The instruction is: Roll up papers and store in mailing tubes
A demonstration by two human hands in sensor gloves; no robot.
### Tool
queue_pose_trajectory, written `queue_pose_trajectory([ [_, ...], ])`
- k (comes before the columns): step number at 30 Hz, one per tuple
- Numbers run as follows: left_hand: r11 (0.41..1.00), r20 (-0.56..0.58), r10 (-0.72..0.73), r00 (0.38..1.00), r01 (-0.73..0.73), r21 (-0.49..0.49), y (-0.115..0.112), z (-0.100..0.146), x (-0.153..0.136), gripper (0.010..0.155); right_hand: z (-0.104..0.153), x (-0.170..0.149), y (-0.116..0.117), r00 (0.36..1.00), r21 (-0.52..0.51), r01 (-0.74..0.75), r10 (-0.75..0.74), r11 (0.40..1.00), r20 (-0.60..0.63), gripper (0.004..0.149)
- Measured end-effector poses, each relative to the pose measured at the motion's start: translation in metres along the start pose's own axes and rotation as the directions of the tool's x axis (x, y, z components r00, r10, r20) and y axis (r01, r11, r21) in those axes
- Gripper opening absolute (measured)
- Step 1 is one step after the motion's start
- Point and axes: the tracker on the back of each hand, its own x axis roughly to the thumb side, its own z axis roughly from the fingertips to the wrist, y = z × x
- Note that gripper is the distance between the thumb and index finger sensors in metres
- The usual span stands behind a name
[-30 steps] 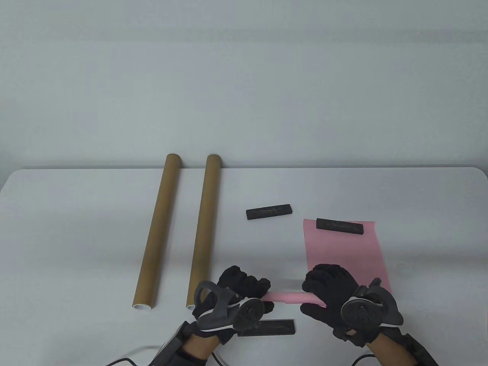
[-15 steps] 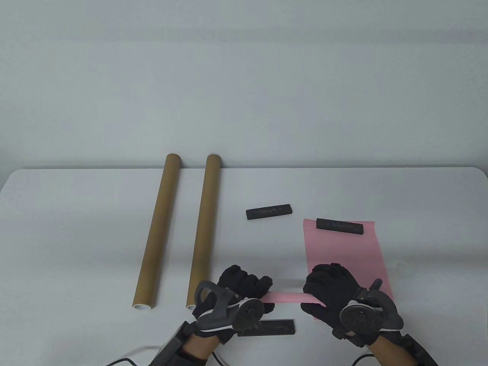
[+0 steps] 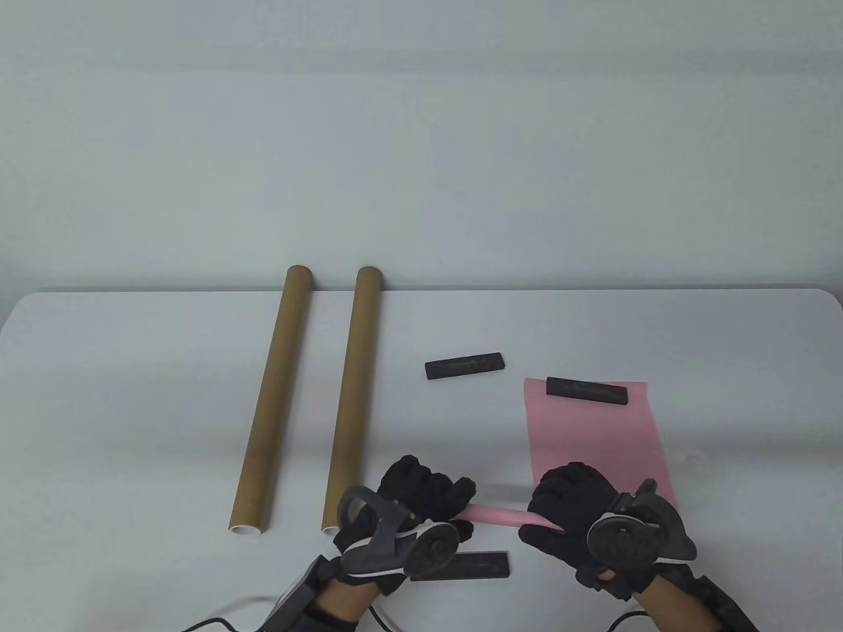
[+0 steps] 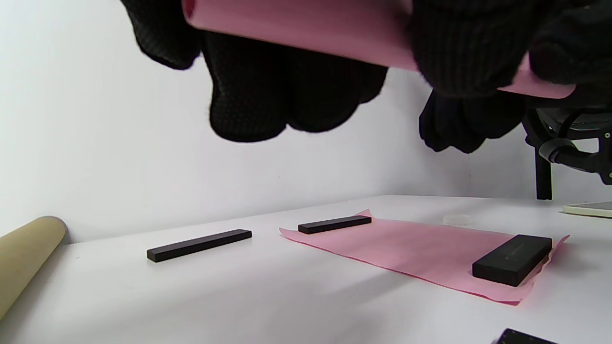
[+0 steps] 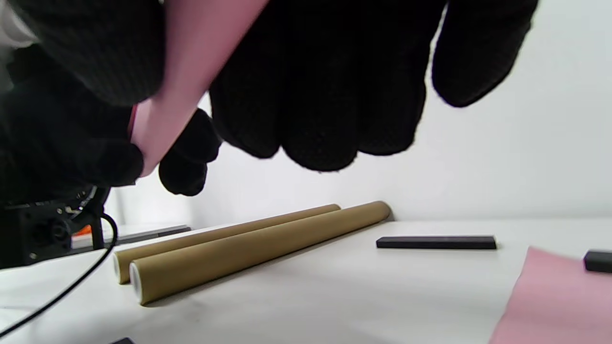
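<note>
Since a second ago the roll (image 3: 502, 515) has been tilted, its left end raised and its right end lowered, and the right hand (image 3: 579, 520) has been drawn slightly toward the near edge.

Two tubes (image 3: 271, 398) (image 3: 352, 397) are laid side by side on the left of the table (image 3: 132, 395), near ends open, well apart from the hands. A black bar (image 3: 465, 365) is set on bare table past the hands; a second bar (image 3: 587, 390) is laid on the far end of a flat pink sheet (image 3: 593, 441); a third (image 3: 471, 566) is seen just near of the roll, partly covered by the left tracker. Nothing is placed between the roll and the tubes.

The roll is held clear of the table between the hands: its left end is gripped by the curled fingers of the left hand (image 3: 421, 500), its right end by the right hand's fingers and thumb.

In the left wrist view a fourth bar (image 4: 511, 259) is shown on the sheet's near corner, hidden under the right hand in the table view. In the right wrist view the tubes' pale inner rims are shown.
</note>
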Motion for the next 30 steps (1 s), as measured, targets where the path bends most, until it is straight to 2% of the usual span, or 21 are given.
queue_pose_trajectory([
  [4, 0.999, -0.004, 0.032, 0.999, -0.032, -0.012, -0.002, -0.001, -0.002, 0.061, 0.001, 0.005, -0.003, 0.997, -0.034, -0.077, 0.078, 0.996, 0.018, 0.060],
  [6, 0.999, -0.009, 0.035, 0.999, -0.035, -0.020, -0.002, -0.001, -0.003, 0.062, 0.001, 0.007, -0.005, 0.993, -0.048, -0.112, 0.114, 0.993, 0.027, 0.057],
  [10, 1.000, 0.008, -0.009, 1.000, 0.009, 0.005, 0.000, 0.000, 0.001, 0.068, -0.001, 0.002, -0.002, 1.000, 0.011, -0.027, 0.027, 1.000, 0.006, 0.053],
  [14, 0.999, 0.022, -0.045, 0.999, 0.045, 0.021, 0.004, 0.000, 0.005, 0.062, -0.001, 0.000, -0.001, 1.000, 0.028, 0.023, -0.023, 0.999, -0.004, 0.055],
  [17, 1.000, 0.012, -0.006, 1.000, 0.006, -0.016, 0.000, -0.001, 0.001, 0.058, 0.000, 0.000, -0.004, 1.000, -0.008, -0.005, 0.004, 1.000, -0.001, 0.060],
  [19, 0.998, -0.023, 0.056, 0.998, -0.057, -0.038, -0.003, -0.002, -0.004, 0.058, 0.003, -0.001, -0.008, 0.999, -0.067, -0.028, 0.027, 0.997, -0.020, 0.067],
  [21, 0.992, -0.072, 0.115, 0.991, -0.118, -0.039, -0.004, -0.002, -0.011, 0.058, 0.004, -0.007, -0.013, 0.996, -0.134, 0.046, -0.056, 0.990, -0.066, 0.073],
  [23, 0.977, -0.154, 0.200, 0.968, -0.208, -0.039, -0.006, -0.002, -0.021, 0.059, 0.007, -0.017, -0.017, 0.967, -0.230, 0.160, -0.200, 0.960, -0.158, 0.082],
  [25, 0.953, -0.184, 0.293, 0.938, -0.301, -0.017, -0.007, -0.001, -0.028, 0.059, 0.009, -0.026, -0.018, 0.905, -0.292, 0.295, -0.364, 0.910, -0.220, 0.083],
  [28, 0.898, -0.183, 0.431, 0.883, -0.439, -0.002, -0.007, -0.001, -0.030, 0.059, 0.009, -0.033, -0.005, 0.775, -0.289, 0.520, -0.586, 0.804, -0.237, 0.083],
  [29, 0.886, -0.170, 0.456, 0.874, -0.464, -0.007, -0.007, -0.001, -0.029, 0.060, 0.008, -0.033, -0.002, 0.763, -0.267, 0.549, -0.605, 0.792, -0.227, 0.082],
  [30, 0.865, -0.132, 0.494, 0.860, -0.501, -0.028, -0.007, -0.002, -0.026, 0.060, 0.006, -0.032, 0.004, 0.743, -0.199, 0.612, -0.643, 0.765, -0.187, 0.082],
])
